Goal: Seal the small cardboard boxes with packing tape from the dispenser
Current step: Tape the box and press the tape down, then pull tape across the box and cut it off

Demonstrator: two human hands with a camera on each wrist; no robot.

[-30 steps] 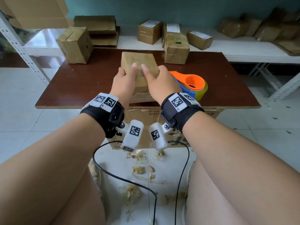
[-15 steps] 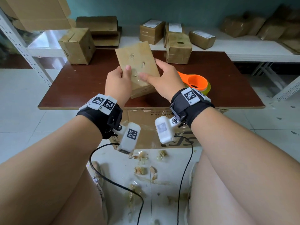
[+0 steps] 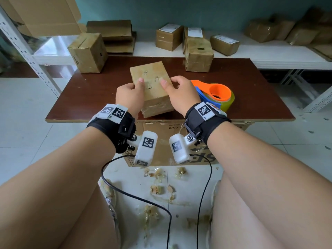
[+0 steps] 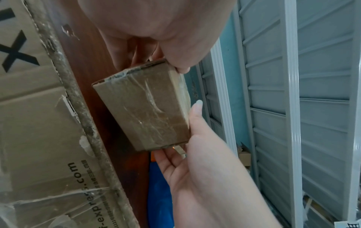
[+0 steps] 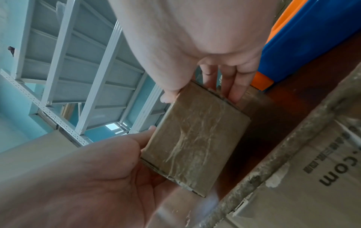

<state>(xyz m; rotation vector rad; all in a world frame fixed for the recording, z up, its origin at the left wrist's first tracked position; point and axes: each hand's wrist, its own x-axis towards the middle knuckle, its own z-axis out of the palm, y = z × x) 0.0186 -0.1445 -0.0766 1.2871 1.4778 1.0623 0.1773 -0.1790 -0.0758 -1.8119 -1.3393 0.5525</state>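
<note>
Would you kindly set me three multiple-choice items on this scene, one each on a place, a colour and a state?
1. Where is the tape dispenser?
A. On the floor
B. On the table, right of the held box
C. On the white shelf

2. What colour is the dispenser's top?
A. Orange
B. Green
C. Black

3. How is the box held?
A. By the left hand alone
B. By nobody
C. By both hands

Answers: 1 B, it lies on the table beside the right hand. 2 A, its upper shell is orange. 3 C, the left hand and right hand grip opposite sides.

brown tabletop | large printed carton beneath | tape scraps on tiled floor | white shelving behind
</note>
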